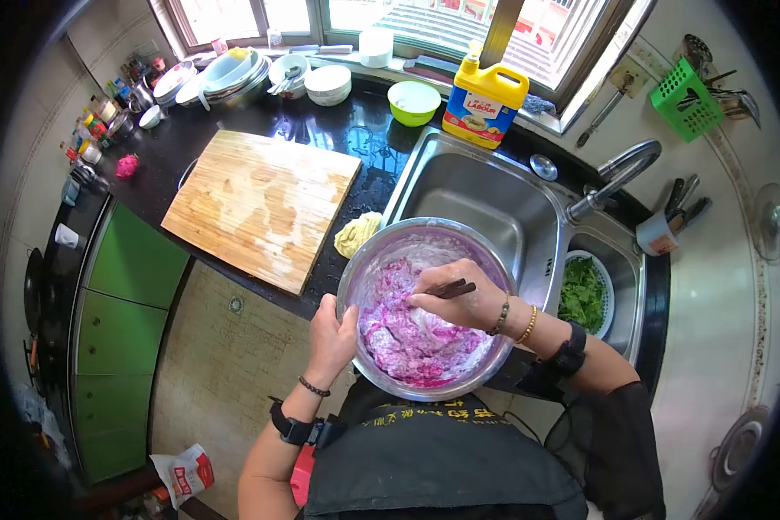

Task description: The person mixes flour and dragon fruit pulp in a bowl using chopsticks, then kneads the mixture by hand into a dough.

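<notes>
At frame center, the right hand [461, 299] is gripping two chopsticks [452, 289] in one mixing bowl [426, 392]. Left fingers [348, 319] are clasping its rim.

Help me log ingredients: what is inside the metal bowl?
The metal bowl holds a lumpy pink mixture streaked with white. The right hand, gripping dark sticks, hides part of it; the sticks' lower ends and the bowl's bottom are covered.
</notes>
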A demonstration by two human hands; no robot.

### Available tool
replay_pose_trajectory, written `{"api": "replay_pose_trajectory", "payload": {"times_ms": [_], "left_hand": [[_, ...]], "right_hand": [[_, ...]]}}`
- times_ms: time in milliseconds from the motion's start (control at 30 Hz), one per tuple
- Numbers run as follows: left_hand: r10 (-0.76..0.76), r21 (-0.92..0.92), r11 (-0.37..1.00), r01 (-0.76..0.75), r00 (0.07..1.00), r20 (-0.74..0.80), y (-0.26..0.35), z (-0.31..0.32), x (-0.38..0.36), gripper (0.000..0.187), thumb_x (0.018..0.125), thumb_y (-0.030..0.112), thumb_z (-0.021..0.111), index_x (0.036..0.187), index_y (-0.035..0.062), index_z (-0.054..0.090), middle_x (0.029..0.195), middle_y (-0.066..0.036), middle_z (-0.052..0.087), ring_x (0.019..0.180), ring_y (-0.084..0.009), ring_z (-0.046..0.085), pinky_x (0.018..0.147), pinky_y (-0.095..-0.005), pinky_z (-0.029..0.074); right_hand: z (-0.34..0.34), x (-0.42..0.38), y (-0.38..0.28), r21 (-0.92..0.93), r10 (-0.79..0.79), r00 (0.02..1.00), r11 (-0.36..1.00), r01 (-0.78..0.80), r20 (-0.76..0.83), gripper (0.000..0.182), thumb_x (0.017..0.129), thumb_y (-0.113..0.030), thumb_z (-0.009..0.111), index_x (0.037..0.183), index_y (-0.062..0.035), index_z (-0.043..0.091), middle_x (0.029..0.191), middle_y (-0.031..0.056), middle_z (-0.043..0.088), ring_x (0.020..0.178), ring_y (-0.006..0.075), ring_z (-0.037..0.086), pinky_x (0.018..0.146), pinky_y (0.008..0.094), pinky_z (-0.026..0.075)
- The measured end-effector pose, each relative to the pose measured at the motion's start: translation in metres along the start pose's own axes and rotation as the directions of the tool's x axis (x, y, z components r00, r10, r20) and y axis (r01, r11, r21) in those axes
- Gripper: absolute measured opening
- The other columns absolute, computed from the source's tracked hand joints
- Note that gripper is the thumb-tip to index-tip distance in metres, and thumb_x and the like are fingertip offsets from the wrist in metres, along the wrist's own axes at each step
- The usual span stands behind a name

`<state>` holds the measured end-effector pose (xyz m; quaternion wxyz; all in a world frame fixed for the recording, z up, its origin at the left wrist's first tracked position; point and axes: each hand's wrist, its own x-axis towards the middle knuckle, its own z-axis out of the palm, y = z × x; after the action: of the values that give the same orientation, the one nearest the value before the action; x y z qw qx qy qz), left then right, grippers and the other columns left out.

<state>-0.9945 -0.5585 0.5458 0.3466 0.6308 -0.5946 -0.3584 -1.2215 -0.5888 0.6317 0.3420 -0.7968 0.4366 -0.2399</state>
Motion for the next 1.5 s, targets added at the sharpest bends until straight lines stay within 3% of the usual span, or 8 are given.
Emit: {"api": "replay_pose_trajectory", "payload": {"times_ms": [167, 233, 333, 533, 733, 1100, 1167, 1500], "left_hand": [[0.318, 0.238, 0.929, -0.283, 0.94, -0.124, 0.049, -0.026, -0.001, 0.035, 0.078, 0.017, 0.064, 0.105, -0.0005, 0.05, 0.106, -0.021, 0.054, 0.1, -0.0343, 0.052, 0.085, -0.0405, 0.041], [0.606, 0.083, 0.783, -0.616, 0.786, 0.122, 0.087, -0.033, 0.001, 0.047, 0.075, 0.017, 0.067, 0.115, 0.0004, 0.047, 0.123, -0.02, 0.047, 0.115, -0.0348, 0.044, 0.094, -0.0406, 0.036], [0.654, -0.078, 0.746, -0.661, 0.706, 0.271, 0.116, -0.018, 0.001, 0.036, 0.076, 0.008, 0.065, 0.107, -0.0018, 0.05, 0.121, -0.021, 0.049, 0.107, -0.0282, 0.052, 0.085, -0.0323, 0.044], [0.572, -0.408, 0.762, -0.503, 0.818, 0.058, 0.126, -0.007, 0.019, 0.015, 0.087, 0.012, 0.051, 0.091, -0.0016, 0.051, 0.103, -0.018, 0.06, 0.096, -0.0271, 0.058, 0.087, -0.0364, 0.043], [0.419, -0.686, 0.617, -0.387, 0.899, -0.13, 0.163, -0.023, 0.024, 0.035, 0.098, 0.031, 0.031, 0.078, 0.0042, 0.04, 0.07, -0.007, 0.05, 0.067, -0.02, 0.058, 0.083, -0.0473, 0.048], [0.301, -0.761, 0.531, -0.373, 0.922, -0.243, 0.178, -0.038, 0.032, 0.036, 0.097, 0.032, 0.033, 0.075, 0.0048, 0.04, 0.066, -0.004, 0.041, 0.057, -0.0162, 0.05, 0.079, -0.0453, 0.049], [0.401, -0.671, 0.48, -0.565, 0.822, -0.404, 0.186, -0.063, 0.038, 0.036, 0.097, 0.033, 0.033, 0.077, 0.0049, 0.041, 0.066, -0.004, 0.04, 0.059, -0.0173, 0.05, 0.081, -0.0464, 0.048], [0.267, -0.735, 0.466, -0.492, 0.87, -0.414, 0.142, -0.052, 0.133, 0.035, 0.098, 0.028, 0.033, 0.085, -0.0003, 0.049, 0.083, -0.011, 0.056, 0.08, -0.0207, 0.057, 0.089, -0.0377, 0.045]], "right_hand": [[0.018, -0.01, 0.014, 0.058, -0.1, 0.994, 0.994, 0.098, 0.037, 0.009, 0.077, -0.015, 0.065, 0.081, -0.0065, 0.063, 0.069, 0.0095, 0.06, 0.064, 0.0228, 0.059, 0.059, 0.0319, 0.046], [0.035, -0.008, 0.018, -0.09, -0.166, 0.98, 0.984, 0.156, -0.109, 0.008, 0.079, -0.018, 0.061, 0.079, -0.01, 0.062, 0.072, 0.0097, 0.058, 0.066, 0.0245, 0.058, 0.06, 0.0358, 0.047], [0.035, 0.004, 0.009, -0.107, -0.145, 0.988, 0.984, 0.139, -0.051, 0.013, 0.075, -0.018, 0.062, 0.084, -0.0082, 0.06, 0.079, 0.0133, 0.06, 0.075, 0.0293, 0.06, 0.066, 0.0378, 0.049], [0.029, 0.016, -0.012, 0.027, -0.092, 0.982, 0.995, 0.098, -0.165, 0.013, 0.076, -0.017, 0.059, 0.081, -0.0052, 0.06, 0.078, 0.0134, 0.061, 0.078, 0.0319, 0.06, 0.068, 0.0426, 0.048], [0.039, 0.012, 0.004, -0.219, -0.226, 0.963, 0.957, 0.191, -0.15, 0.021, 0.085, -0.024, 0.053, 0.077, -0.0051, 0.061, 0.072, 0.0095, 0.059, 0.075, 0.0266, 0.059, 0.076, 0.0379, 0.042], [0.048, -0.008, 0.041, -0.265, -0.161, 0.968, 0.958, 0.107, -0.192, 0.022, 0.085, -0.023, 0.05, 0.077, -0.0073, 0.063, 0.08, 0.0083, 0.06, 0.089, 0.0234, 0.056, 0.081, 0.0401, 0.037], [0.044, -0.02, 0.052, -0.44, 0.113, 0.982, 0.897, -0.035, 0.151, 0.018, 0.083, -0.024, 0.055, 0.084, -0.0088, 0.064, 0.097, 0.0077, 0.062, 0.108, 0.0222, 0.052, 0.089, 0.0402, 0.036], [0.026, -0.03, 0.029, -0.551, -0.09, 0.996, 0.83, 0.082, 0.013, 0.033, 0.074, -0.04, 0.062, 0.094, -0.0141, 0.068, 0.097, 0.0074, 0.062, 0.103, 0.0203, 0.053, 0.087, 0.0424, 0.035]]}}
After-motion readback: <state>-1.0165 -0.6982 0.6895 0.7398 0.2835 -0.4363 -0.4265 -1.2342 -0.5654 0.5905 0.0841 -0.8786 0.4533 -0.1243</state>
